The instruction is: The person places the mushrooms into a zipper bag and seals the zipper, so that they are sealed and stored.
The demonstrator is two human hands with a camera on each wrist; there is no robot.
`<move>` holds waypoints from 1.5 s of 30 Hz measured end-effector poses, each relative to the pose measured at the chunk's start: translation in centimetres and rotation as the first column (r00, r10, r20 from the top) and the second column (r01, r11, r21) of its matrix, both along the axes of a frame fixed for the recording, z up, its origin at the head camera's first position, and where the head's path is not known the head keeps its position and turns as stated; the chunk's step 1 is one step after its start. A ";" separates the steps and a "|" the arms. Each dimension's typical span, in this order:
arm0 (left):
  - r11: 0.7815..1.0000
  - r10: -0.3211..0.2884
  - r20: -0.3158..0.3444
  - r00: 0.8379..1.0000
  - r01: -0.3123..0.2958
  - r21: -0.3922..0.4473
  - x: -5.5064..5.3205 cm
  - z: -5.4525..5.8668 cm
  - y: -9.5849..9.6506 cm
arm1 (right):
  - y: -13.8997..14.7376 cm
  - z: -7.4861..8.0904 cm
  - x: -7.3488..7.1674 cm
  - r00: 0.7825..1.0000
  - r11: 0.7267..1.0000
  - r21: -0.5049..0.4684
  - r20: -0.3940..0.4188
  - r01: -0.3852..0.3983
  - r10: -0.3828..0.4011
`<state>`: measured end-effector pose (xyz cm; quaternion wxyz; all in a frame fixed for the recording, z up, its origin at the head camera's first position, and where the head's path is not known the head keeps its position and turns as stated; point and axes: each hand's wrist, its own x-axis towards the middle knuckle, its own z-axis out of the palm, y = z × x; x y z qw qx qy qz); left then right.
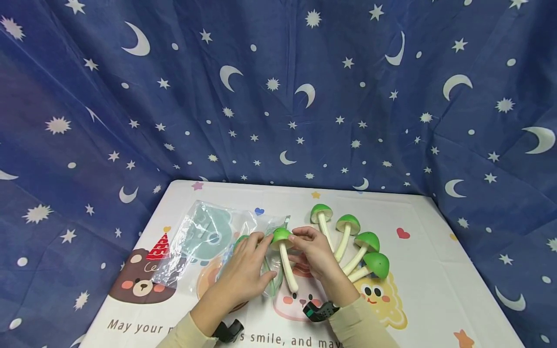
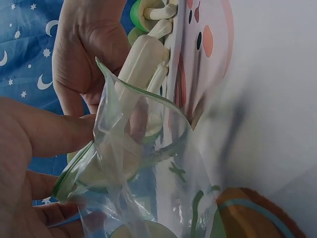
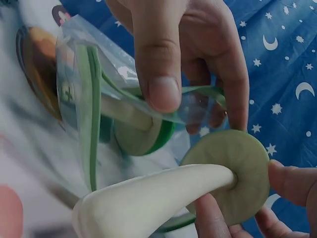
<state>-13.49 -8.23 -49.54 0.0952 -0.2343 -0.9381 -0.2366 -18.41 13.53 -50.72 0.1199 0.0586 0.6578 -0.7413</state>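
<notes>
A toy mushroom [image 1: 285, 268] with a green cap and a long pale stem is in my right hand [image 1: 316, 251], pinched by the cap between thumb and fingers. Its stem points down toward me. Just left of it, my left hand [image 1: 243, 266] holds the mouth of a clear zip bag [image 3: 94, 119] with a green seal strip. In the right wrist view, the left thumb lies over the bag's edge and a left fingertip meets the held cap. Another mushroom [image 3: 141, 136] lies inside the bag. The held mushroom's stem is in front of the bag's mouth.
Several green-capped mushrooms [image 1: 348, 224] lie fanned out right of my right hand. The clear bag's flat part [image 1: 183, 251] spreads leftward over the printed white tablecloth [image 1: 435, 270]. A blue star-and-moon curtain [image 1: 278, 96] hangs behind the table.
</notes>
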 end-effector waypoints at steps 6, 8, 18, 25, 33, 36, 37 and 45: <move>1.000 -0.002 -0.010 1.000 0.002 -0.008 0.0 0.1 0.1 | -0.6 0.0 0.1 0.997 0.998 -0.058 0.061 0.039 -0.036; 1.000 -0.002 -0.014 1.000 0.002 -0.012 0.0 0.1 0.2 | -0.8 0.0 0.2 0.996 0.996 -0.068 0.082 0.049 -0.044; 1.000 -0.004 -0.012 1.000 0.004 -0.009 0.2 0.1 0.3 | -1.6 -0.3 0.2 0.993 0.995 -0.065 0.093 0.078 -0.071; 1.000 -0.017 -0.019 1.000 0.016 -0.024 0.2 0.0 0.2 | -2.3 -0.4 0.2 0.987 0.988 -0.057 0.075 0.144 -0.139; 1.000 -0.011 -0.019 1.000 0.011 -0.015 0.2 0.1 0.1 | -3.2 -1.1 0.6 0.985 0.985 -0.042 0.040 0.169 -0.167; 1.000 -0.008 -0.010 1.000 0.008 -0.019 0.2 0.1 0.2 | -3.4 -1.4 0.6 0.986 0.985 -0.048 0.041 0.165 -0.163; 1.000 -0.009 -0.009 1.000 0.008 -0.022 0.2 0.2 0.2 | -3.5 -1.5 0.7 0.986 0.985 -0.053 0.040 0.164 -0.162; 1.000 -0.019 -0.028 0.999 0.018 -0.015 0.1 0.0 0.1 | -3.6 -2.2 0.7 0.992 0.986 -0.102 0.022 0.130 -0.128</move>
